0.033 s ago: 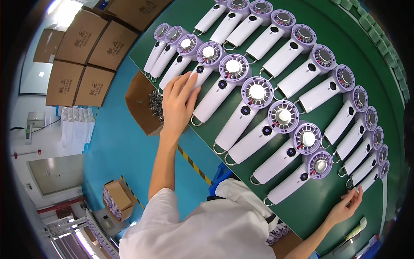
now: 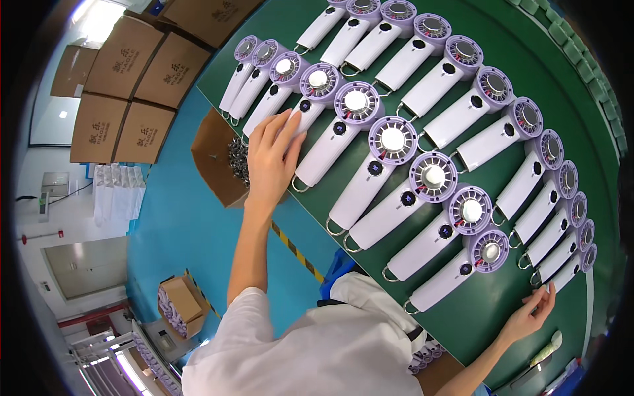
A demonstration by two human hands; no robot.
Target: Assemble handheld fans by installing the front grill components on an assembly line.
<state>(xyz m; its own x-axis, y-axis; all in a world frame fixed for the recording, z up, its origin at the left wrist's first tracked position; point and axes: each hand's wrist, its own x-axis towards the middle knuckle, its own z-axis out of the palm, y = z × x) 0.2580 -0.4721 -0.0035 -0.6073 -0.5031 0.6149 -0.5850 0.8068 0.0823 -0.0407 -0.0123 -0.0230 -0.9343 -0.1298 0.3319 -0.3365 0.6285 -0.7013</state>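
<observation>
Purple-and-white handheld fans lie in two slanting rows on a green table [image 2: 456, 323], each with a round slotted head, a small dark display and a metal loop at the handle's end. My left hand [image 2: 269, 155] is closed around the handle of a handheld fan [image 2: 306, 113] in the near row, thumb on one side and fingers on the other. The hand covers its lower handle. Farther right, my right hand [image 2: 528, 317] has its fingers stretched out. Its fingertips reach the handle end of the last fan [image 2: 564, 272] in the far row; whether they touch is unclear.
Below the table's left edge stands a cardboard box [image 2: 210, 158] of small metal parts [image 2: 238, 162]. Stacked cartons [image 2: 119, 59] rise at the far left. A knife-like tool [image 2: 545, 350] lies near my right hand. Green blocks [image 2: 581, 53] line the far edge.
</observation>
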